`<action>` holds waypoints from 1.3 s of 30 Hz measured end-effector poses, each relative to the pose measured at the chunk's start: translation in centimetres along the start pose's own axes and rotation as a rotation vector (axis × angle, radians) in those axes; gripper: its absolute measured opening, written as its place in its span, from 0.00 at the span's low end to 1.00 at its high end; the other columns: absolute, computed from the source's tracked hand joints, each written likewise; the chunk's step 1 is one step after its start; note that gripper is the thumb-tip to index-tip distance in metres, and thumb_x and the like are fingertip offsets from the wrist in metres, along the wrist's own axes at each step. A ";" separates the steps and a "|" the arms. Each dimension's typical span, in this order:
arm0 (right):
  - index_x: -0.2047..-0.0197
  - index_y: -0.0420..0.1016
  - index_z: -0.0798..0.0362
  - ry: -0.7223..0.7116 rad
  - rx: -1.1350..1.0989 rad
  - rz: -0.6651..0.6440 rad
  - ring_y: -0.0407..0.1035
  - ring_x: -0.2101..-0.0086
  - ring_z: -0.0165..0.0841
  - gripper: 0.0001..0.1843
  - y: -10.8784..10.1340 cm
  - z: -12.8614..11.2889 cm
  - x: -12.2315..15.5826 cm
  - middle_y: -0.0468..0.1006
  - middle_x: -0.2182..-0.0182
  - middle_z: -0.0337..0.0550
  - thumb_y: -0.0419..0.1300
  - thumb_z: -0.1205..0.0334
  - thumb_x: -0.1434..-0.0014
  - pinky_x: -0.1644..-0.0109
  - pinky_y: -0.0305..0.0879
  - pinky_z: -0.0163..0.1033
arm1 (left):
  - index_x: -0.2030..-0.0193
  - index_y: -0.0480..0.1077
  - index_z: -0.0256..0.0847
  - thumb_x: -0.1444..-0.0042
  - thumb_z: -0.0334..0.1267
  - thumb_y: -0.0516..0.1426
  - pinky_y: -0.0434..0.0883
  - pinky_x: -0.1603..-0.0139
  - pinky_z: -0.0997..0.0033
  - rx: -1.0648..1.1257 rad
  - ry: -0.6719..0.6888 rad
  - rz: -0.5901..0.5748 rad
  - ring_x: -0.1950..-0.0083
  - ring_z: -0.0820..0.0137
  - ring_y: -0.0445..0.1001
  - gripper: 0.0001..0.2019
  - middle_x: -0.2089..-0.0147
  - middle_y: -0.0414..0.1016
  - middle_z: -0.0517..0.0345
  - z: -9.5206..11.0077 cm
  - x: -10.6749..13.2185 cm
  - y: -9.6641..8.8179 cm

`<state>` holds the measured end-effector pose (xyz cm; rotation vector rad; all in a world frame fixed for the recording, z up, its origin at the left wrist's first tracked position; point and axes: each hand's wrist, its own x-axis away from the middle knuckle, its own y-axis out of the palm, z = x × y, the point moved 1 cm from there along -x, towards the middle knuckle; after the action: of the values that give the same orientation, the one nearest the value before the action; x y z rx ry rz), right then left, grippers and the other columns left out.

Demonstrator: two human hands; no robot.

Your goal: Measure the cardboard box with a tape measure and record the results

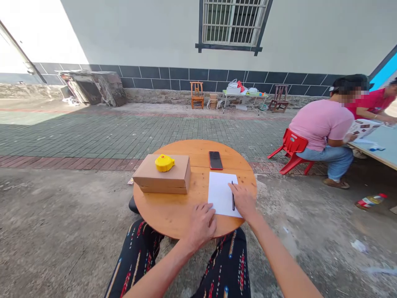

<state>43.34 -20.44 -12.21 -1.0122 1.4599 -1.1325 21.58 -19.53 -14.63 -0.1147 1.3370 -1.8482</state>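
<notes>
A small round wooden table (173, 211) stands in front of my knees. On it lies a white sheet of paper (220, 192) with a dark pen (233, 196) along its right side. My right hand (243, 200) rests on the paper's right edge, fingers stretched flat beside the pen, touching it. My left hand (201, 223) lies flat on the table at the paper's near left corner, fingers apart, holding nothing. A cardboard box (163, 180) sits on the table's left with a yellow tape measure (164, 162) on top. A dark phone (215, 160) lies at the far side.
To the right, two people sit at a pale table (380, 147), one on a red plastic chair (291, 151). A bottle (370, 201) lies on the concrete ground. Wooden chairs (197, 95) and a cluttered low table (245, 94) stand by the far wall.
</notes>
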 end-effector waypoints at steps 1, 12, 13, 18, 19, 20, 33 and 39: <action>0.38 0.73 0.48 -0.023 0.007 -0.019 0.70 0.46 0.43 0.28 0.3 0.1 -1.0 0.76 0.43 0.51 0.47 0.76 0.36 0.46 0.63 0.46 | 0.57 0.75 0.45 0.42 0.30 0.57 0.67 0.40 0.57 0.002 0.008 -0.001 0.44 0.61 0.70 0.09 0.44 0.77 0.55 0.0 0.0 0.0; 0.35 0.71 0.47 -0.007 -0.039 0.090 0.62 0.36 0.46 0.24 3.0 -1.4 5.3 0.69 0.35 0.48 0.51 0.55 0.32 0.36 0.59 0.52 | 0.52 0.75 0.48 0.42 0.32 0.56 0.67 0.36 0.52 0.031 0.025 -0.022 0.41 0.59 0.70 0.13 0.41 0.75 0.55 0.2 0.3 -0.2; 0.35 0.71 0.47 -0.005 -0.042 0.112 0.60 0.35 0.47 0.25 3.2 -1.8 5.6 0.69 0.35 0.48 0.52 0.53 0.32 0.35 0.58 0.54 | 0.51 0.75 0.48 0.42 0.33 0.56 0.66 0.35 0.52 0.033 0.022 -0.030 0.40 0.59 0.70 0.13 0.40 0.75 0.55 0.3 0.3 -0.2; 0.35 0.70 0.46 -0.003 -0.015 0.058 0.60 0.35 0.46 0.25 3.5 -2.6 4.0 0.70 0.35 0.46 0.53 0.55 0.33 0.34 0.57 0.54 | 0.49 0.74 0.47 0.42 0.33 0.56 0.64 0.32 0.51 0.043 0.012 -0.058 0.38 0.59 0.69 0.15 0.38 0.74 0.56 0.1 0.3 0.0; 0.35 0.70 0.47 -0.005 -0.007 0.040 0.60 0.35 0.46 0.25 3.4 -2.5 3.6 0.70 0.35 0.46 0.54 0.55 0.33 0.34 0.56 0.54 | 0.48 0.74 0.47 0.42 0.34 0.55 0.63 0.32 0.51 0.044 0.003 -0.059 0.38 0.59 0.69 0.16 0.38 0.74 0.56 0.0 0.2 0.2; 0.35 0.70 0.47 -0.002 0.003 0.025 0.60 0.35 0.47 0.25 3.3 -2.5 3.2 0.70 0.35 0.47 0.54 0.55 0.33 0.34 0.57 0.54 | 0.47 0.73 0.46 0.42 0.34 0.55 0.63 0.31 0.50 0.044 -0.009 -0.058 0.37 0.58 0.69 0.17 0.38 0.74 0.55 -0.1 0.2 0.3; 0.35 0.68 0.47 0.006 0.038 -0.024 0.60 0.35 0.47 0.24 2.0 -2.9 0.1 0.69 0.35 0.48 0.52 0.51 0.31 0.40 0.59 0.56 | 0.39 0.71 0.43 0.38 0.41 0.55 0.58 0.29 0.47 -0.008 -0.114 -0.027 0.32 0.56 0.65 0.20 0.32 0.69 0.52 -0.7 -0.1 1.9; 0.35 0.69 0.47 -0.077 -0.071 0.009 0.60 0.35 0.46 0.25 3.1 -2.2 -0.6 0.69 0.35 0.49 0.52 0.51 0.32 0.37 0.57 0.56 | 0.40 0.72 0.41 0.40 0.39 0.57 0.60 0.30 0.45 0.020 -0.126 -0.046 0.33 0.53 0.66 0.21 0.33 0.70 0.49 -0.7 -0.4 1.4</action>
<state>41.17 -18.86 -14.93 -1.0859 1.4506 -1.0300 22.23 -18.84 -15.92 -0.2495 1.2384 -1.8604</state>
